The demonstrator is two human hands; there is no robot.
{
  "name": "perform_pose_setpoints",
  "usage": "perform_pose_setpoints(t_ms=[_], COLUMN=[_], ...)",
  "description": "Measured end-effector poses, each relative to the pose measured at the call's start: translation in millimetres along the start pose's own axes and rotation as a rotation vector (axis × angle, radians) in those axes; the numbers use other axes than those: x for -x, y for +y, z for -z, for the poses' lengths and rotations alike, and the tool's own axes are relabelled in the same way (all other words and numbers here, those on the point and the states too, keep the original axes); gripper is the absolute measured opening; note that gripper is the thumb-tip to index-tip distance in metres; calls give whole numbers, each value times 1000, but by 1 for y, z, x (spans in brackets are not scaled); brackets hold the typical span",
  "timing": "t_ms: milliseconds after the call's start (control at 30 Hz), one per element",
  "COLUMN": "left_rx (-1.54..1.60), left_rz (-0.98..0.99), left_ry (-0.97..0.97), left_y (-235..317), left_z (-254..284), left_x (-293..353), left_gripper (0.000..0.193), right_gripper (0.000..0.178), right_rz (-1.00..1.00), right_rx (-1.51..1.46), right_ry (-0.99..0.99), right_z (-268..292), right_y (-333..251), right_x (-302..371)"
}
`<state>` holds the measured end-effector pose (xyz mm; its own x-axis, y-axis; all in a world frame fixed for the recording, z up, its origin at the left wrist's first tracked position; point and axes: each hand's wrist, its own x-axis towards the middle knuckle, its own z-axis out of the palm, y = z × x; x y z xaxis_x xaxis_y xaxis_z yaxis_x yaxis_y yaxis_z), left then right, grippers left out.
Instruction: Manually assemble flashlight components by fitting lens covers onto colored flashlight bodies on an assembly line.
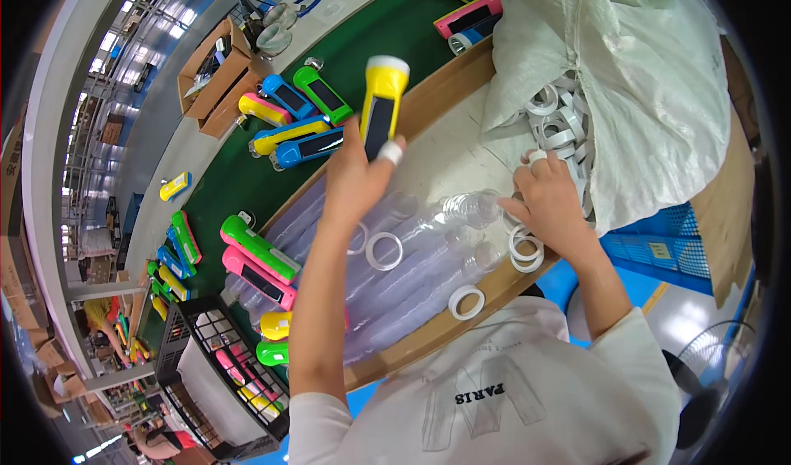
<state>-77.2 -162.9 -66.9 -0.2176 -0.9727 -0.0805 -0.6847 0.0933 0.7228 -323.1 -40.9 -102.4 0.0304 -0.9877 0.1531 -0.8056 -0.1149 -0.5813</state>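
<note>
The left hand [360, 172] is gripping the yellow flashlight [386, 79] near the green belt [350, 41]. The right hand [554, 197] is reaching with bent fingers to white rings [557, 131] at the sack [614, 78]; whether it is holding one cannot be told.

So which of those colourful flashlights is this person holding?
The yellow flashlight raised in the left hand. That grip sets it apart: the green flashlight beside it lies on the green surface.

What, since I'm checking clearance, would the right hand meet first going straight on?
The right hand would probably meet the heaped white rings first, then the pale sack; depth is unclear.
</note>
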Motion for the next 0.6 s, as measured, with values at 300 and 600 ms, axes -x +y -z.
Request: perform_pose_setpoints(t_ms=[300, 600], left_rx=[-822, -277], left_rz=[-606, -535], left_ry=[-44, 108], left_y=[-53, -63], left_z=[19, 35], left_x=[-6, 18], left_gripper=[31, 29], right_gripper=[50, 23], right_rz=[194, 350], right_rx=[472, 25], right_ry=[-271, 124], right_z=[28, 9], right_y=[23, -14], right_x=[9, -23])
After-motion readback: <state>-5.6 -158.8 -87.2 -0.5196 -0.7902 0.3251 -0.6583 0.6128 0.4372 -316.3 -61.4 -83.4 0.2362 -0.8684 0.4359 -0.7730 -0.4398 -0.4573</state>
